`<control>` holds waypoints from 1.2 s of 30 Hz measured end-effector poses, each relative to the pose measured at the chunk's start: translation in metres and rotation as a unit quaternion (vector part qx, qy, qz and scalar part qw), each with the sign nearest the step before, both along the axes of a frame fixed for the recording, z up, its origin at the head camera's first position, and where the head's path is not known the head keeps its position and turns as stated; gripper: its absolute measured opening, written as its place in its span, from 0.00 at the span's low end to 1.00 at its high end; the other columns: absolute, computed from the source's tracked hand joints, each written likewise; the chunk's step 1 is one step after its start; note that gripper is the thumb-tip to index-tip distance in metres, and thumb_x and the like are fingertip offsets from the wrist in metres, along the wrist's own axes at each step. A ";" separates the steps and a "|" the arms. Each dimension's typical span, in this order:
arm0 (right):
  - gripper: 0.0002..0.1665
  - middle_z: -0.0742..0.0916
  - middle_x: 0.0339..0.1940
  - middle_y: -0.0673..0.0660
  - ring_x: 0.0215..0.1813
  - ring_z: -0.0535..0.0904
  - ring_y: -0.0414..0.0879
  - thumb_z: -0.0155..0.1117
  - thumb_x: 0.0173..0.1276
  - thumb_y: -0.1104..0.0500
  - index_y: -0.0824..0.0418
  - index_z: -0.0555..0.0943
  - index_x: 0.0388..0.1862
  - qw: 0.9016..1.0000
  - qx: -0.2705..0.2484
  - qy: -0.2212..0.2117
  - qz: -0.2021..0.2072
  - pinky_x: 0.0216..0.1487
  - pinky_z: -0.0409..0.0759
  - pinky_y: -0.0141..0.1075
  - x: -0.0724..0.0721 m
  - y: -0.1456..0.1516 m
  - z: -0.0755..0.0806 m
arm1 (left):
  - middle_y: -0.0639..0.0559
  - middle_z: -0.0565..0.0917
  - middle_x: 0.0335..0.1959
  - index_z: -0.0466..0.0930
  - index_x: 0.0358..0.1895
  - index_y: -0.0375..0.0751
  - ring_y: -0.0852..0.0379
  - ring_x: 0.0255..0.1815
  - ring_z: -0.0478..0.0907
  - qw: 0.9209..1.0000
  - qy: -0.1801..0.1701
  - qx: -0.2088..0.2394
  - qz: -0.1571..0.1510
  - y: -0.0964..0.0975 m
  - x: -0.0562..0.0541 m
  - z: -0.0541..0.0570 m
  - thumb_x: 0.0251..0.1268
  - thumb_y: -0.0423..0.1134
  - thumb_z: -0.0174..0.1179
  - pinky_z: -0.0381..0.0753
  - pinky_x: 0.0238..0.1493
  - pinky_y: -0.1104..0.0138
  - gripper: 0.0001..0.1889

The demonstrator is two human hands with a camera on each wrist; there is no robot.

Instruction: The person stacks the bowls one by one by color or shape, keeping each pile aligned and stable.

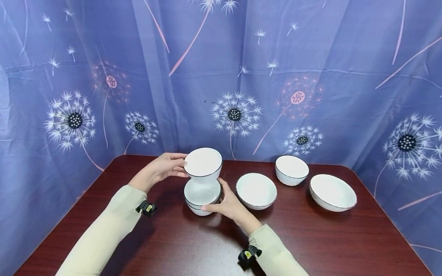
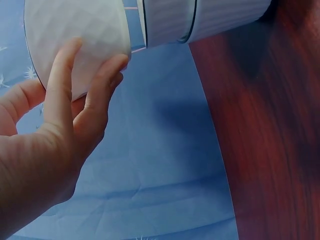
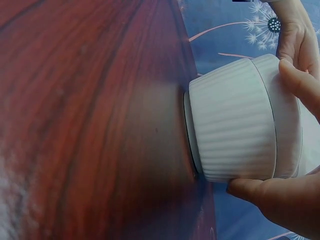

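My left hand [image 1: 168,167] holds a white bowl [image 1: 203,162] with a dark rim by its left side. In the left wrist view, this bowl [image 2: 82,32] has a diamond-textured outside, with fingers along its wall. It hangs just above two nested white bowls [image 1: 200,193], apart from them in the left wrist view. With thumb and fingers spread round the nested pair, my right hand [image 1: 230,207] grips it near the rims. The right wrist view shows the lower, ribbed bowl [image 3: 232,125] standing at the dark red tabletop [image 3: 90,125].
Right of the stack sits a shallow white bowl [image 1: 256,191]. Beyond it are a deeper textured bowl [image 1: 291,170] at the back and a wide shallow bowl [image 1: 333,192] at the far right. A blue dandelion-print curtain [image 1: 193,96] hangs behind the table [image 1: 179,245].
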State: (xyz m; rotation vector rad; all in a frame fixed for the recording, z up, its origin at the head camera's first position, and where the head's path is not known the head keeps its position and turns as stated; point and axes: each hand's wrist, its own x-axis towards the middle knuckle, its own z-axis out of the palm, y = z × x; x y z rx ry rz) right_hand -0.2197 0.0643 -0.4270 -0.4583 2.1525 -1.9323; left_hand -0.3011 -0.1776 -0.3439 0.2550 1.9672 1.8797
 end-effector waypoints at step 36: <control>0.60 0.63 0.73 0.61 0.75 0.54 0.53 0.78 0.49 0.63 0.61 0.51 0.75 1.000 -0.017 -0.007 -0.005 0.75 0.52 0.49 0.000 -0.002 -0.003 | 0.45 0.83 0.35 0.62 0.66 0.21 0.55 0.32 0.83 1.000 0.002 -0.008 0.011 -0.005 0.033 -0.020 0.61 0.26 0.55 0.86 0.39 0.60 0.29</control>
